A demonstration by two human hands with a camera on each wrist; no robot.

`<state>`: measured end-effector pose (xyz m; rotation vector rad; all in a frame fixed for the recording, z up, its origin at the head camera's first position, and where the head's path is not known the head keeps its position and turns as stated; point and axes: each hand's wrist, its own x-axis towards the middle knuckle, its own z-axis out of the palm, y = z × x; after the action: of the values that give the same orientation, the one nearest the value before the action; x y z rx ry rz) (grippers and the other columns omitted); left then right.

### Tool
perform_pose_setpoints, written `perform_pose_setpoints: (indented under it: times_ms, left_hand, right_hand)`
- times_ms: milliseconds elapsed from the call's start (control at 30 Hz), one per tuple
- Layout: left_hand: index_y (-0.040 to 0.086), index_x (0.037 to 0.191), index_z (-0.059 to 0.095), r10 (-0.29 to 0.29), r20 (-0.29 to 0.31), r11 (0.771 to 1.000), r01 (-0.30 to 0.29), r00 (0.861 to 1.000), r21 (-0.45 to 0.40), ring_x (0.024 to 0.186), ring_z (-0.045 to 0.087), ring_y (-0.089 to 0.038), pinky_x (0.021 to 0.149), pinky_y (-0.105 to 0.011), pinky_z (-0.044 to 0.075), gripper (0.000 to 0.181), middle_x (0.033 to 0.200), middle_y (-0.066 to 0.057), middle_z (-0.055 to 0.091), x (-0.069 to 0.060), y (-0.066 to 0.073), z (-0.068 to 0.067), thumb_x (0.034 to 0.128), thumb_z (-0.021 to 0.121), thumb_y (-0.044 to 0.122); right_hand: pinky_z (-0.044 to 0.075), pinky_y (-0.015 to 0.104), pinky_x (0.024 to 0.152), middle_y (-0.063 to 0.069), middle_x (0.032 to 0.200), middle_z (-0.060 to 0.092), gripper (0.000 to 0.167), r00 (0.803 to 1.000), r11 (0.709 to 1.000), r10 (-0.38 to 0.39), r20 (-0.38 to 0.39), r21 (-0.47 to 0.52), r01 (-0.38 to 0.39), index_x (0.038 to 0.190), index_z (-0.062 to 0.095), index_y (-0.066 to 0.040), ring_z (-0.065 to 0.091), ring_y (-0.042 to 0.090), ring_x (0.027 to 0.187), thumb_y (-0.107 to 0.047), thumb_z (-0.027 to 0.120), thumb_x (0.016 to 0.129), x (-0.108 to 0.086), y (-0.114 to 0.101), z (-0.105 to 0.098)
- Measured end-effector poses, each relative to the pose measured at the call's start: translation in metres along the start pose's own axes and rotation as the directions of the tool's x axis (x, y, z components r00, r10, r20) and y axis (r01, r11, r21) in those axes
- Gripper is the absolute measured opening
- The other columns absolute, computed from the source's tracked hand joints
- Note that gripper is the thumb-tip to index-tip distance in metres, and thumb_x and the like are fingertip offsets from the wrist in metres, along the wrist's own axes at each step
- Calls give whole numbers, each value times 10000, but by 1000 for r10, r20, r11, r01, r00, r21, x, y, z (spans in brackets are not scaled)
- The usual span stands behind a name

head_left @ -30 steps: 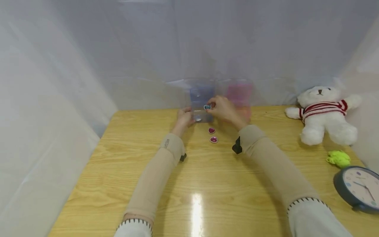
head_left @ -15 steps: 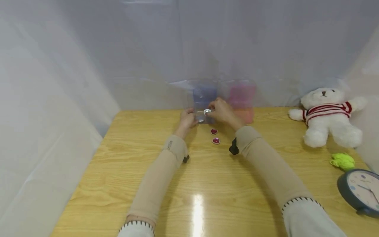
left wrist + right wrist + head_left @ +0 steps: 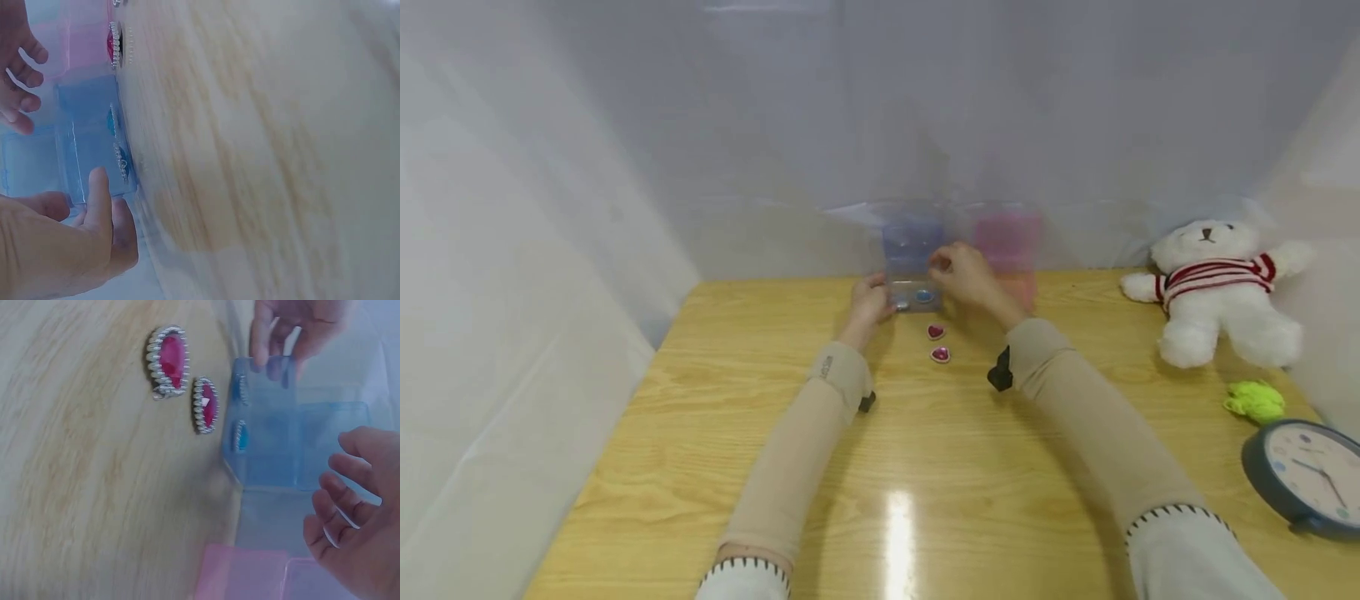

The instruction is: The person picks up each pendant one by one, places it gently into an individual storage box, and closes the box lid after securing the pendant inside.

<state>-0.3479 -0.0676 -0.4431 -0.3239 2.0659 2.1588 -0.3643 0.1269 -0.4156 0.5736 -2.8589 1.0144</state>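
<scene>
Head view: left hand [image 3: 868,302] is gripping the left end of the blue box [image 3: 913,242], thumb and fingertips pinching its wall. Likely it's bracing light plastic so the box isn't sliding on the table [image 3: 760,450].

Right hand [image 3: 967,275] is hovering by the box's right side; fingers are bending loosely with gaps between them, nothing being held. It's probably staying off the wall so as not to be nudging the box.

Containers: blue box is sitting at the table's back edge, near the backdrop [image 3: 760,150]; its rear section looks like a folded-back lid. Two blue gems [image 3: 242,436] with beaded silver rims are lying inside, side by side near the front wall, showing through the translucent plastic. Pink box [image 3: 1007,242] is standing just right of the blue one, partly hidden behind the right hand; I'm not making out any contents.

Two red gems [image 3: 940,355] are lying loose on the wood in front of the blue box, one nearer it, presumably parked there for easy reach.
</scene>
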Motion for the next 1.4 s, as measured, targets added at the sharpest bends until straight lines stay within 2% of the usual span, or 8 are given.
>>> perform_pose_setpoints:
  times_ms: [333, 567, 700, 867, 1067, 1200, 1333, 1400]
  left_hand:
    - [-21, 1580, 408, -7, -10, 1000, 7, 1000, -14, 1156, 558, -285, 767, -198, 527, 544, 1561, -260, 478, 1, -6, -5, 1037, 428, -59]
    - [2, 1591, 393, -12, -36, 1000, 12, 999, 5, 1127, 598, -274, 1085, -376, 556, 556, 1542, -246, 503, -2, -4, -6, 1038, 449, -29]
    - [-19, 1544, 417, 20, -78, 1000, -20, 997, 2, 834, 528, -130, 936, -317, 551, 542, 1440, -217, 548, -7, 2, -7, 1013, 514, 30]
    - [-12, 1421, 556, 148, -72, 978, -135, 986, 157, 879, 514, -89, 811, -236, 493, 414, 1314, -139, 594, -18, 9, -5, 1018, 549, 81]
    - [-17, 1291, 657, 165, 133, 941, -197, 977, 276, 1042, 633, -333, 1030, -545, 581, 351, 1302, -278, 645, -33, 10, 9, 1047, 566, 219]
    - [11, 1316, 681, 164, 290, 841, -287, 943, 458, 1165, 653, -350, 1104, -533, 547, 363, 1342, -235, 678, -35, 2, 17, 1057, 575, 242]
    - [45, 1383, 657, 167, 445, 664, -434, 880, 608, 1297, 634, -325, 1163, -463, 519, 350, 1388, -163, 683, -30, -8, 17, 1055, 584, 141]
    - [19, 1415, 622, 151, 508, 633, -478, 848, 609, 1319, 618, -360, 1166, -477, 520, 379, 1403, -194, 658, -27, -11, 16, 1043, 590, 80]
  right_hand:
    - [576, 483, 1012, 210, 1264, 673, 432, 985, 965, 31, -168, 261, 14, 1460, 567, -32, 661, 357, 1143, -125, 632, 1044, -14, 7, -13]
    - [463, 281, 909, 224, 1227, 665, 333, 884, 932, 186, -429, 363, -20, 1293, 683, -2, 586, 308, 1103, -145, 705, 993, -33, 29, -27]
    - [424, 261, 910, 239, 1317, 614, 390, 849, 899, 295, -438, 428, -92, 1315, 682, -25, 540, 346, 1192, -215, 733, 978, -45, 47, -36]
    - [436, 410, 1089, 252, 1444, 547, 446, 850, 865, 366, -378, 475, -161, 1369, 648, 4, 475, 418, 1354, -205, 718, 982, -58, 65, -42]
    - [399, 384, 1170, 226, 1570, 520, 493, 878, 844, 373, -299, 502, -188, 1438, 598, 31, 424, 373, 1417, -165, 698, 997, -66, 76, -42]
    - [449, 146, 892, 190, 1625, 473, 532, 897, 804, 389, -209, 552, -221, 1504, 539, 7, 471, 332, 1376, -143, 679, 1013, -70, 83, -38]
    - [481, 67, 769, 142, 1724, 324, 600, 906, 717, 415, -86, 643, -267, 1588, 430, -20, 399, 331, 1519, -79, 627, 1024, -75, 86, -36]
    - [504, 85, 773, 116, 1751, 267, 625, 905, 688, 424, -46, 666, -288, 1608, 399, -33, 350, 326, 1557, -52, 615, 1021, -78, 84, -38]
